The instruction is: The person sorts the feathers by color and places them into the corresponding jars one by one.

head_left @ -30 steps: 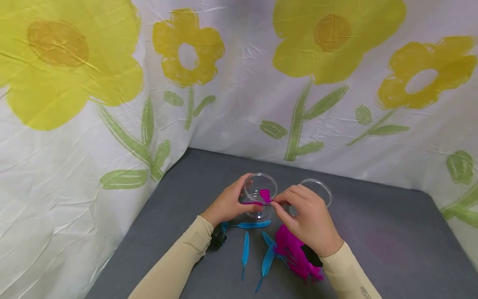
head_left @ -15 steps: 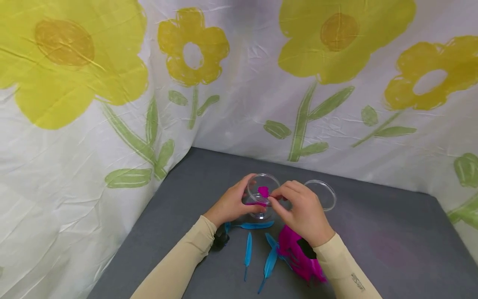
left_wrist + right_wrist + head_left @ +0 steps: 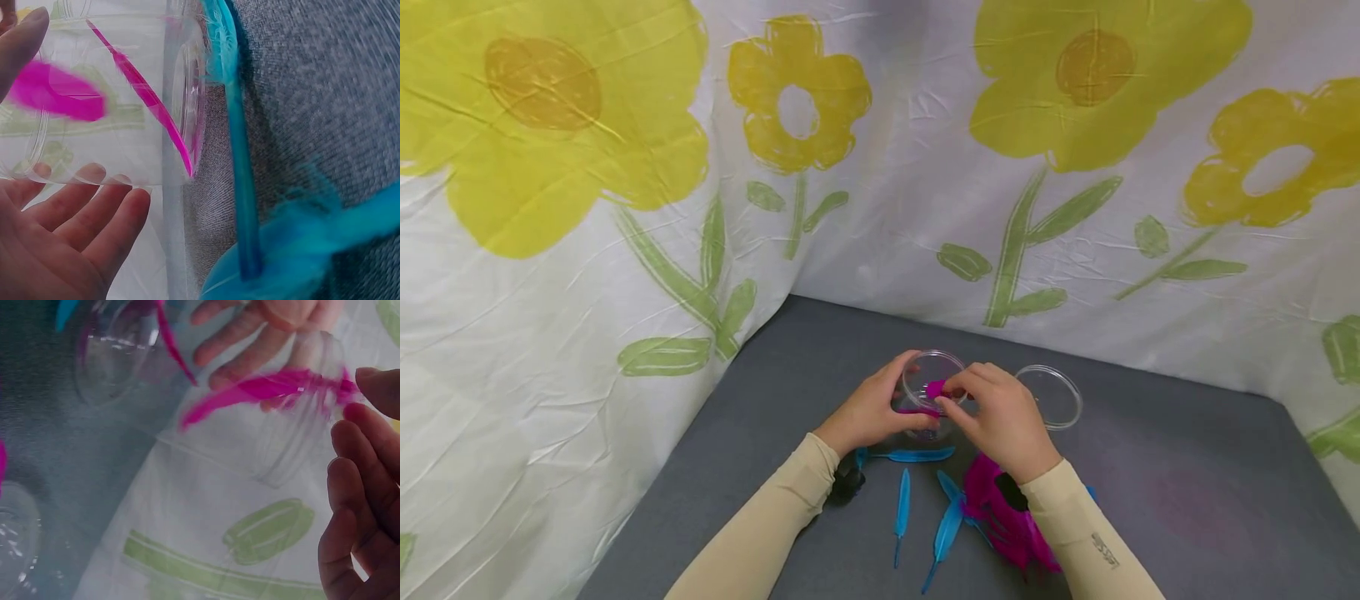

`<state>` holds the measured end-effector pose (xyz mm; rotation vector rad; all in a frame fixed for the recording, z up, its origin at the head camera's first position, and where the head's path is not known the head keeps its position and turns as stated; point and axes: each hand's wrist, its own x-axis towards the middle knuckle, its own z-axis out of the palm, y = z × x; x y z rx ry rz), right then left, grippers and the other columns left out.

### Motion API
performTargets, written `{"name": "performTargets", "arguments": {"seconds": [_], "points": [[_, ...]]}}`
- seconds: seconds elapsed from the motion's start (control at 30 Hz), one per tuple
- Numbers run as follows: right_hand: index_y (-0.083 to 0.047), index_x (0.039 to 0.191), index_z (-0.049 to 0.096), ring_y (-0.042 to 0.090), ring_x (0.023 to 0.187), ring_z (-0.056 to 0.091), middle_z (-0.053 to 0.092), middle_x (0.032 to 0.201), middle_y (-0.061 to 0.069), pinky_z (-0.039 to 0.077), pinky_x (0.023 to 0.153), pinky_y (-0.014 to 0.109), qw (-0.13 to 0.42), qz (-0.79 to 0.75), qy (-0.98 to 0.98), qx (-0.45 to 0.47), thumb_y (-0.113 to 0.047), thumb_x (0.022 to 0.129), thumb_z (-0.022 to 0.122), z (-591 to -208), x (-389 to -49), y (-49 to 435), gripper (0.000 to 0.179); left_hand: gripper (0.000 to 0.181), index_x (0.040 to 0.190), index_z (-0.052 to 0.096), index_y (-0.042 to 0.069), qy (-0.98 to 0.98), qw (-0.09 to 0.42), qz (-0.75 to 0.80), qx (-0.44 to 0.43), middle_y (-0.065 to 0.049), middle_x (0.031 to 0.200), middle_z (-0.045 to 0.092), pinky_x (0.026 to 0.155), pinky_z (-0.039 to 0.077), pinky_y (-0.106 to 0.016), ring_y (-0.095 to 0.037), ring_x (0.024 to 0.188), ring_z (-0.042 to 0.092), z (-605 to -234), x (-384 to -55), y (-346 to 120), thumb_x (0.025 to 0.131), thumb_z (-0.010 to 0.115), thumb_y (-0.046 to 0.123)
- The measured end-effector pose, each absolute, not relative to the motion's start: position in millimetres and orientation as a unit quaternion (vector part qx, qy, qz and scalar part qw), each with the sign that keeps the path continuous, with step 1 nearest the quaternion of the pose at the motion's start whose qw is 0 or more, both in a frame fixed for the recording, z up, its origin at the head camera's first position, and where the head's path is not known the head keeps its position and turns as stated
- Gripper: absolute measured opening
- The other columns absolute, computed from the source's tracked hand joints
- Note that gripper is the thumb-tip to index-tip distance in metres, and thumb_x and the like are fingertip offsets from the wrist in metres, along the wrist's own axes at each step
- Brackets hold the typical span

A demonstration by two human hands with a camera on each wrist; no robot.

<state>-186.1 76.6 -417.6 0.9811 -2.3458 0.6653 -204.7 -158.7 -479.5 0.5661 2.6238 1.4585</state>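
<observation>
My left hand [image 3: 876,407] grips a clear plastic jar [image 3: 140,147] around its side, with the thumb across the near side and fingers spread behind. One magenta feather [image 3: 147,97] leans inside the jar, its lower end near the base. A second magenta feather [image 3: 250,390] reaches through the jar's mouth, most of it inside the wall. At the rim my right hand [image 3: 1006,418] pinches that feather's end between thumb and forefinger. In the right wrist view, the other fingers of this hand [image 3: 362,494] are curled beside the mouth.
Another clear jar [image 3: 1051,397] stands just right of the held one. Blue feathers [image 3: 947,529] lie in front on the grey tabletop [image 3: 1150,467]. A magenta feather pile [image 3: 1011,537] lies beneath my right forearm. A flower-printed white cloth [image 3: 895,217] hangs behind.
My right hand has moved in over the jar's mouth, carrying the pinched feather farther inside. The left hand keeps its grip on the jar. The head view has shifted slightly.
</observation>
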Motion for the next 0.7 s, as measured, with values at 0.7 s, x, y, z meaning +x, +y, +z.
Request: {"name": "performTargets", "arguments": {"seconds": [0.7], "points": [[-0.014, 0.096, 0.08, 0.015, 0.078, 0.066, 0.074, 0.089, -0.004, 0.06, 0.068, 0.031, 0.27, 0.25, -0.869, 0.332, -0.01, 0.084, 0.091, -434.7, -156.5, 114.1, 0.016, 0.103, 0.167, 0.029, 0.036, 0.865, 0.039, 0.47, 0.174, -0.006, 0.159, 0.054, 0.113, 0.057, -0.043, -0.027, 0.134, 0.065, -480.5, -206.2, -156.0, 0.086, 0.089, 0.056]]}}
